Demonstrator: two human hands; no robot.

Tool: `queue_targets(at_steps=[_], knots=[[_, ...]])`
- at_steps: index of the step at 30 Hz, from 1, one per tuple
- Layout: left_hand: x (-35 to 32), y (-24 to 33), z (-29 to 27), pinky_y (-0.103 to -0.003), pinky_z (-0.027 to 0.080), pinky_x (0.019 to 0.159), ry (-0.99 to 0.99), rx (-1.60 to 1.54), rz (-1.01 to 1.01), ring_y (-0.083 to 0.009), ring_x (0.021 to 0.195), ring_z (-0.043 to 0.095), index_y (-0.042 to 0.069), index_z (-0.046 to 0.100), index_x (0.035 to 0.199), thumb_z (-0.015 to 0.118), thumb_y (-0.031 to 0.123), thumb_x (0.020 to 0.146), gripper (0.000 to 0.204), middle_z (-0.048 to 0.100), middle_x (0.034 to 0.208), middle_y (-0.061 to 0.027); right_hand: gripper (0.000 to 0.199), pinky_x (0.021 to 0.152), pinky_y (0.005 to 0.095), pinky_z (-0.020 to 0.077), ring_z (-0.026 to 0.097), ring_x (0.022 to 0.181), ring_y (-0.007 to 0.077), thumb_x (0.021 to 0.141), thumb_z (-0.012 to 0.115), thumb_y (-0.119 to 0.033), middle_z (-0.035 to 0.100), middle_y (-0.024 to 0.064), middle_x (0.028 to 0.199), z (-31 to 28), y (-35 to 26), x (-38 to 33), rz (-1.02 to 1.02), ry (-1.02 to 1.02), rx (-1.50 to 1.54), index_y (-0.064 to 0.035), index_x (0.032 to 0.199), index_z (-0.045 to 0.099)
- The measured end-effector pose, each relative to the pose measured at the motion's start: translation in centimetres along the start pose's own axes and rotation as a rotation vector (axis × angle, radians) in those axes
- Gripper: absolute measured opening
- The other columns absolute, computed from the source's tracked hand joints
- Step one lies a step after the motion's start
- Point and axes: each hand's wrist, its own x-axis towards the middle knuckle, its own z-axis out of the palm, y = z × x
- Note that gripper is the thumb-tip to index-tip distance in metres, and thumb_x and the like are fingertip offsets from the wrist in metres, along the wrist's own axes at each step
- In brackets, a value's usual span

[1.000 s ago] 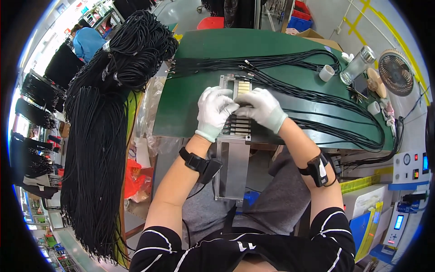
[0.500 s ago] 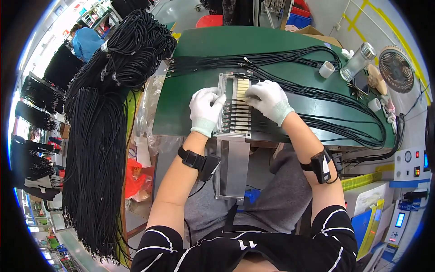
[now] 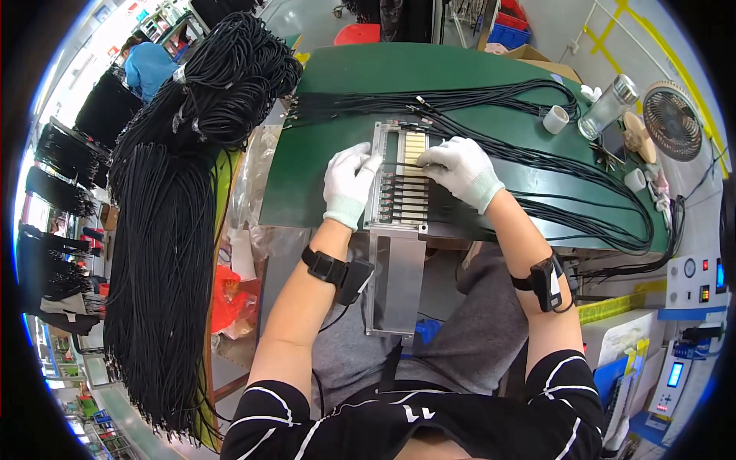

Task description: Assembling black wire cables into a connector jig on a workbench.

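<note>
A narrow clear-and-metal fixture [image 3: 397,228] lies across the near edge of the table, with a row of pale yellow slots [image 3: 415,144] along its far part. Several black cables [image 3: 404,202] sit side by side in its near part, their connector ends toward the left. One more black cable [image 3: 400,163] stretches across the fixture between my hands. My left hand [image 3: 349,184], in a white glove, pinches its left end beside the frame. My gloved right hand [image 3: 462,170] pinches the same cable at the right side of the slots. The fingertips partly hide the cable.
Long black cable bundles [image 3: 491,96] spread over the green table [image 3: 368,65]. A large cable heap [image 3: 169,284] hangs at the left. At the right stand a glass bottle [image 3: 609,107], a white tape roll [image 3: 556,119] and a fan [image 3: 672,121]. A person in blue [image 3: 149,70] is far left.
Both hands stay at the fixture, the right one shifted slightly to the right. The cable between them now shows as a straight line across the slots.
</note>
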Motion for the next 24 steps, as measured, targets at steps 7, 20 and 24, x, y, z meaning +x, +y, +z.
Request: queue_targets(at_steps=[7,20,24], knots=[[-0.1,0.6,-0.8,-0.034,0.049,0.093,-0.080,0.084,-0.029,-0.0264,0.102,0.065,0.006,0.074,0.106,0.063,0.025,0.096,0.025,0.073,0.108,-0.0109,0.011,0.077,0.0426,0.0499,0.065,0.081,0.0309,0.084,0.068,-0.024,0.070,0.0085,0.078,-0.6,0.6,-0.7,0.068,-0.076,-0.092,-0.0169,0.089,0.074],[-0.1,0.4,-0.7,-0.039,0.047,0.095,-0.117,0.052,-0.060,-0.0297,0.103,0.063,0.010,0.076,0.101,0.063,0.028,0.094,0.024,0.072,0.108,-0.0119,0.013,0.078,0.0428,0.0500,0.063,0.084,0.0301,0.081,0.067,-0.020,0.070,0.0082,0.081,-1.4,-0.8,-0.4,0.115,-0.163,-0.124,-0.0141,0.089,0.075],[-0.7,1.7,0.2,-0.046,0.036,0.108,-0.167,0.220,0.139,-0.0365,0.122,0.053,0.019,0.077,0.105,0.066,0.037,0.090,0.026,0.064,0.126,-0.0174,0.013,0.079,0.0424,0.0500,0.063,0.084,0.0301,0.081,0.070,-0.023,0.069,0.0080,0.081,-0.8,-0.8,-0.3,0.093,-0.122,-0.125,-0.0137,0.088,0.074]])
